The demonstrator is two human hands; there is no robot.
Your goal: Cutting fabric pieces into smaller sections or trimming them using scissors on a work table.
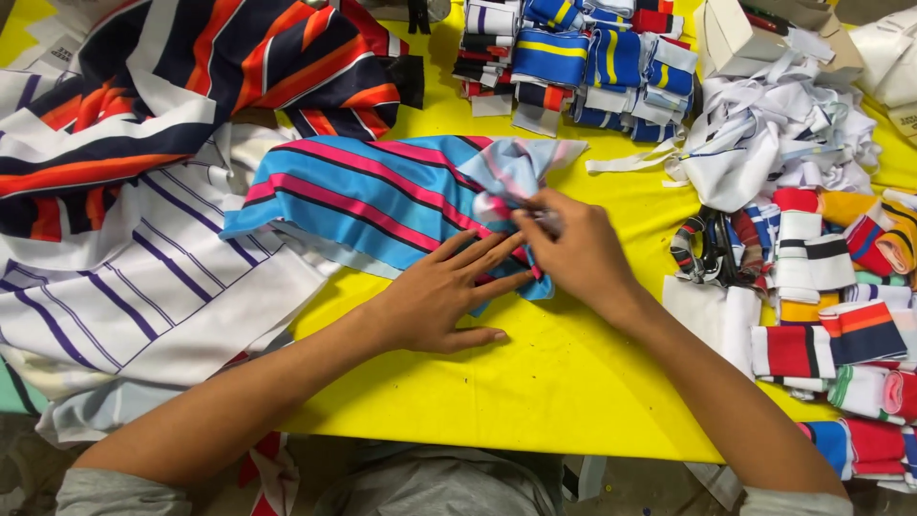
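Head view: two hands work one end of a blue and pink striped cloth (368, 196) on the yellow worktop (535, 382).

The right hand (573, 250) has its grip pinching the bunched end. The cloth's long side runs away to the left of that grip. The left hand (444, 296) lies flat and spread on the cloth, just beside it.

A yellow desk (535, 382) carries a white cloth with purple lines (143, 287), a navy-and-orange striped cloth (191, 67), stacks of blue folded pieces (583, 57), a heap of white scraps (774, 134) and red-and-white folded bands (821, 334) (some yellow).
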